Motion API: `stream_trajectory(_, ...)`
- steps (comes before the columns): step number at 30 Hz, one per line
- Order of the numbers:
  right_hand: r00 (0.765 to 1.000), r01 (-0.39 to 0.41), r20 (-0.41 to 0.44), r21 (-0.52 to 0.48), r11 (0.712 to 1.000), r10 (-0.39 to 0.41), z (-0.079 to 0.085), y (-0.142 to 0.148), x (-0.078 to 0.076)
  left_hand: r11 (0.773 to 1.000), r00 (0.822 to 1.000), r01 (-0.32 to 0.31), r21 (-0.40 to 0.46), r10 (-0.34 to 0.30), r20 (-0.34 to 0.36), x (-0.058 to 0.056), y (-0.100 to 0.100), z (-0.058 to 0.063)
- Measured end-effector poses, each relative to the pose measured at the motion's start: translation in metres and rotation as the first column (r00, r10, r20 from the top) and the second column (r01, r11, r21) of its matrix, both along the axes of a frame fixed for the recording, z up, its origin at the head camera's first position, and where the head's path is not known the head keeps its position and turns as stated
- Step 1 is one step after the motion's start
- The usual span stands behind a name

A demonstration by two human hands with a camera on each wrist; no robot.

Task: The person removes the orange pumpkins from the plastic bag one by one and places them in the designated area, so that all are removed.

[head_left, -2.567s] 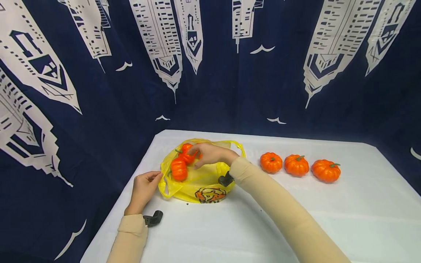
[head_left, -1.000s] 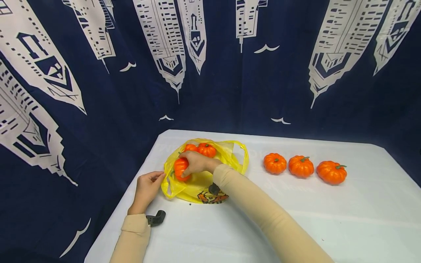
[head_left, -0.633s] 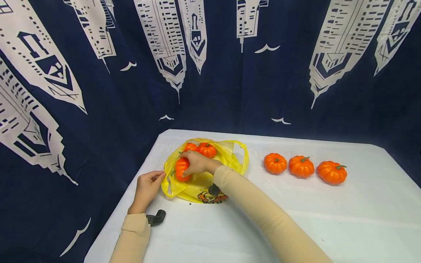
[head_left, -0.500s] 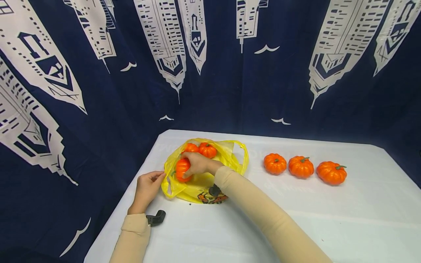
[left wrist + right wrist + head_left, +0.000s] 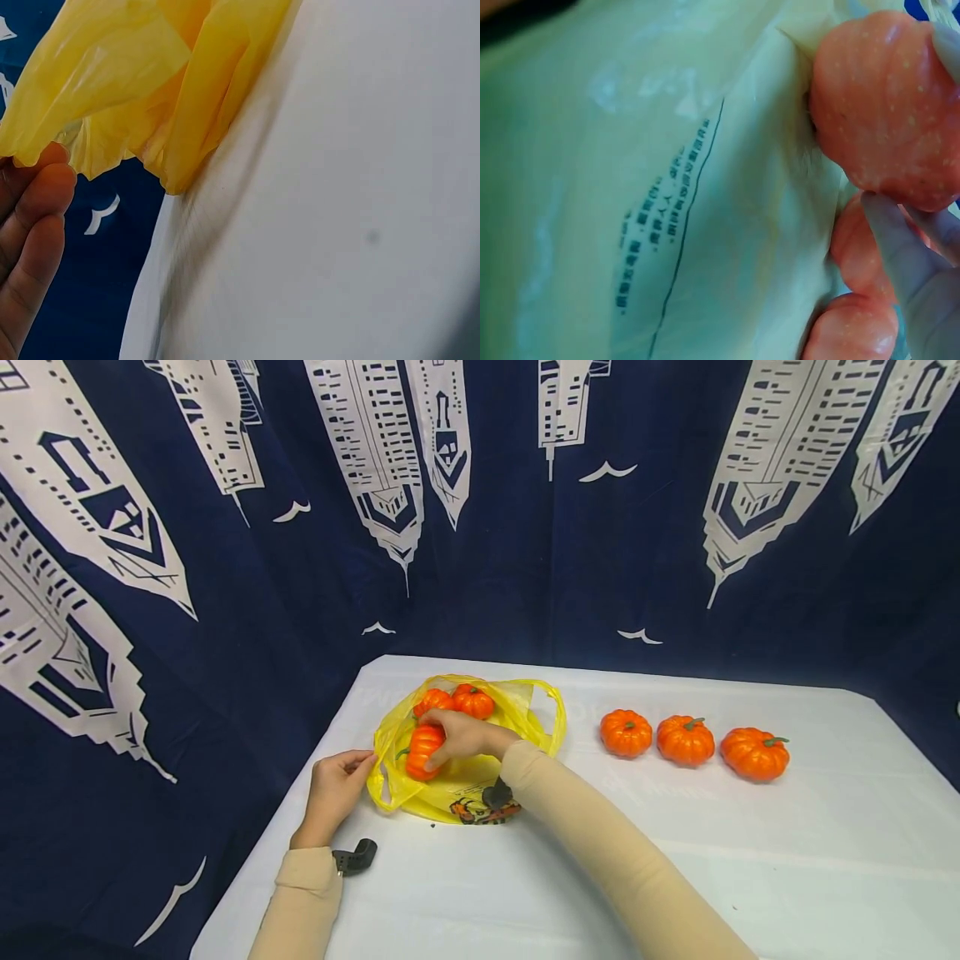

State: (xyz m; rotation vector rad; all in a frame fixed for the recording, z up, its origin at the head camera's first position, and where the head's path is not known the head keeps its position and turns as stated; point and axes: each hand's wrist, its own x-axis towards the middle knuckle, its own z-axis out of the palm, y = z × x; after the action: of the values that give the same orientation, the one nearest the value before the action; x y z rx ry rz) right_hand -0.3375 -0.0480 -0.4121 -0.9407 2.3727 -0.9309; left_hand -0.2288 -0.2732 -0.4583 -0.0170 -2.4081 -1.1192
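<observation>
A yellow plastic bag (image 5: 457, 785) lies with its mouth spread on the table, a printed tiger-like picture at its front. My left hand (image 5: 337, 789) pinches the bag's left rim between thumb and fingers; in the left wrist view the fingertips (image 5: 52, 184) meet the thin plastic (image 5: 112, 75). Inside the bag, my right hand (image 5: 467, 735) grips a small orange pumpkin (image 5: 422, 753), its green stem pointing left. The right wrist view shows fingers on both sides of this pumpkin (image 5: 885, 105). Behind it in the bag sit two more pumpkins, one at left (image 5: 433, 700) and one at right (image 5: 473, 702).
Three more pumpkins stand in a row to the right of the bag: a left one (image 5: 626, 732), a middle one (image 5: 686, 740) and a right one (image 5: 754, 754). The white table (image 5: 600, 852) ends at a dark blue curtain (image 5: 510, 577) with white building prints.
My right hand came down onto the front-left pumpkin, gripped it and shifted it slightly to the right. The left hand keeps its pinch on the bag's rim.
</observation>
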Motion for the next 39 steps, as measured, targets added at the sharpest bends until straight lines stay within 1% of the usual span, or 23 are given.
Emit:
stream_trajectory(7,0.997,-0.008,0.081,-0.043,0.999,0.011,-0.003,0.009,0.000,1.000,1.000,0.000,-0.004,0.000,-0.003,0.000,0.000,0.000)
stream_trajectory(12,0.993,0.001,0.118,-0.070,0.998,0.008,-0.005,0.015,0.000,1.000,1.000,-0.003,0.004,0.003,0.003,0.000,0.000,0.000)
stream_trajectory(18,0.989,0.021,0.146,-0.103,0.994,-0.006,-0.004,0.022,0.002,1.000,1.000,-0.006,0.010,0.006,0.021,-0.001,0.001,0.001)
stream_trajectory(22,0.987,0.030,0.163,-0.138,0.990,-0.007,-0.003,0.025,0.002,1.000,1.000,-0.004,0.015,0.004,0.020,0.000,0.001,0.001)
stream_trajectory(29,0.982,0.017,0.188,-0.214,0.977,0.024,-0.001,0.029,0.005,1.000,1.000,-0.002,0.016,0.002,0.009,0.000,0.001,0.001)
stream_trajectory(34,0.979,-0.004,0.196,-0.241,0.971,0.053,-0.002,0.034,0.010,1.000,1.000,-0.002,0.000,0.002,0.004,0.001,0.002,0.003)
stream_trajectory(39,0.978,-0.014,0.196,-0.264,0.964,0.068,-0.001,0.039,0.014,1.000,1.000,0.001,0.006,-0.001,0.017,0.002,0.002,0.003)
